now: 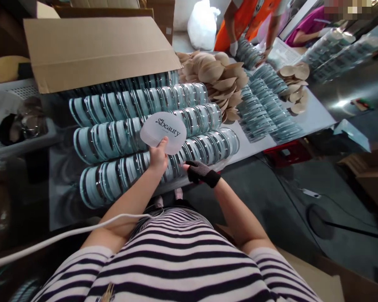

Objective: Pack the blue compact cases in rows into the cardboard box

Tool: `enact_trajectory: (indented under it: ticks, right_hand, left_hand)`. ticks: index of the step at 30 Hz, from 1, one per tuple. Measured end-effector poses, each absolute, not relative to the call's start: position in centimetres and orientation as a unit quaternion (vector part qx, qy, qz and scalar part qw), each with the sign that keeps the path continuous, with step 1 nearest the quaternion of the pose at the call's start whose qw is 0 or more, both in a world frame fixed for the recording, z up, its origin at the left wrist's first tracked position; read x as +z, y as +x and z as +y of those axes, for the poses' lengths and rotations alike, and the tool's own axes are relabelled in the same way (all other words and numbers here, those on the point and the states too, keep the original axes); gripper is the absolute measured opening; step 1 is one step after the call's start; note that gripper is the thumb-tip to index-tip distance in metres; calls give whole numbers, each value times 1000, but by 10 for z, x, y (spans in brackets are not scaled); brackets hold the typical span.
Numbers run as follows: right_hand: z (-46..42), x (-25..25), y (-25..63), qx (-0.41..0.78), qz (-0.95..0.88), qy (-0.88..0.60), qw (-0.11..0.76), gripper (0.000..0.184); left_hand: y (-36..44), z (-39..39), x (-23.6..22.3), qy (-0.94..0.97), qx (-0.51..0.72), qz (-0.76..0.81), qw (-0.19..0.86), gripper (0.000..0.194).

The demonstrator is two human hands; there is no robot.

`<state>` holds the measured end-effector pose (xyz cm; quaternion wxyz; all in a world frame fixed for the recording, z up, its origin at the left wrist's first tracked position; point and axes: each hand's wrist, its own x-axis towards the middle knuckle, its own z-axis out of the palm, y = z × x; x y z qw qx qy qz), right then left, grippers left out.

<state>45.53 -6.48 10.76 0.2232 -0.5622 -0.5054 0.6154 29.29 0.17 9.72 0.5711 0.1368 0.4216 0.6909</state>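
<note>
My left hand (159, 158) is closed on a white rounded card (163, 126) printed "Sbeauty", with the thumb on its face. The card is held above the middle of the stacked rows. My right hand (202, 173), in a black fingerless glove, hovers by the nearest row (201, 150) with its fingers partly curled and apart. I see nothing in it; contact with the row cannot be made out. Round clear cases with pale contents lie on edge in long rows, including a middle row (110, 140) and a farther row (138, 102).
A large cardboard box flap (103, 50) leans over the back rows. Beige cup-shaped pads (216, 77) are heaped beyond, with more case stacks (261, 109) to the right. A person in an orange vest (250, 21) handles cases. A white basket (25, 117) stands left.
</note>
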Motion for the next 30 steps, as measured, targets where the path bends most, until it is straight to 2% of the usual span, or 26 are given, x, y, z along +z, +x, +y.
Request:
enact_trajectory:
  ticks: [2, 4, 6, 8, 11, 15, 17, 21, 26, 28, 30]
  right_hand:
    - [-42, 123, 456, 467, -578, -604, 287, 39]
    - [-20, 137, 453, 271, -661, -616, 332, 53]
    - [-10, 144, 443, 110, -729, -595, 319, 64]
    - [-13, 144, 427, 48, -783, -549, 290, 61]
    - [-30, 135, 407, 21, -810, -489, 323, 47]
    - [-38, 130, 406, -1, -708, -572, 414, 55]
    - [-40, 134, 408, -11, -693, -590, 414, 54]
    - [-57, 137, 403, 3, -741, -543, 394, 39]
    - [-99, 130, 415, -37, -612, -641, 462, 38]
    - [-132, 128, 427, -64, -610, -648, 451, 34]
    - [-168, 125, 436, -66, -648, -643, 403, 30]
  left_hand:
    - [294, 2, 96, 147, 689, 422, 571, 35]
    - [294, -1, 96, 170, 691, 414, 568, 28]
    - [292, -6, 97, 191, 695, 399, 567, 26]
    - [289, -12, 99, 192, 688, 394, 578, 25]
    - [285, -22, 107, 190, 669, 401, 596, 17]
    - [281, -32, 115, 233, 687, 382, 573, 26]
    - [280, -35, 115, 221, 686, 384, 577, 29]
    - [278, -42, 110, 163, 649, 395, 630, 26]
    - [268, -44, 116, 148, 627, 385, 661, 33]
    - [258, -40, 118, 130, 644, 391, 645, 38]
    - [247, -34, 118, 103, 666, 404, 619, 42]
